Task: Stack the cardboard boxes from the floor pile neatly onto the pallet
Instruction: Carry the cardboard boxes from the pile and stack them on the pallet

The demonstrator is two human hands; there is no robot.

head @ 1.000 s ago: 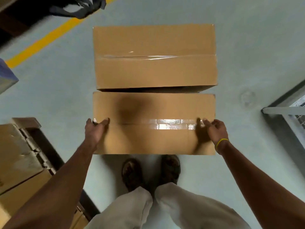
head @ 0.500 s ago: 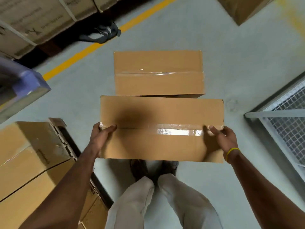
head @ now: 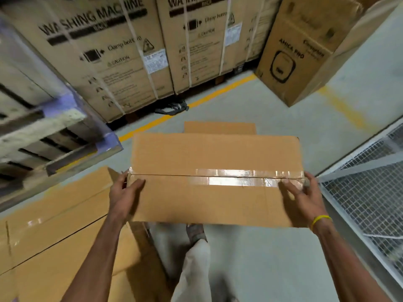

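I hold a flat taped cardboard box [head: 216, 158] in the air in front of me, above my legs. My left hand [head: 124, 197] grips its left end, thumb on top. At the right end my right hand [head: 305, 192] grips it, a yellow band on the wrist. Behind the lifted box, the far edge of a second cardboard box [head: 219, 127] shows on the floor. At my lower left lie larger cardboard boxes [head: 54, 236] with taped seams. A blue-edged wooden pallet [head: 65, 125] appears at the left, blurred.
Tall washing machine cartons [head: 104, 51] line the back behind a yellow floor line [head: 196, 103]. Another tall carton [head: 301, 51] stands at the back right. A wire mesh cage [head: 370, 192] runs along the right. A dark strap [head: 172, 107] lies by the cartons.
The box has risen off the floor with both hands on its ends. My view has tilted up, bringing the back cartons into sight; the second box stayed on the floor.
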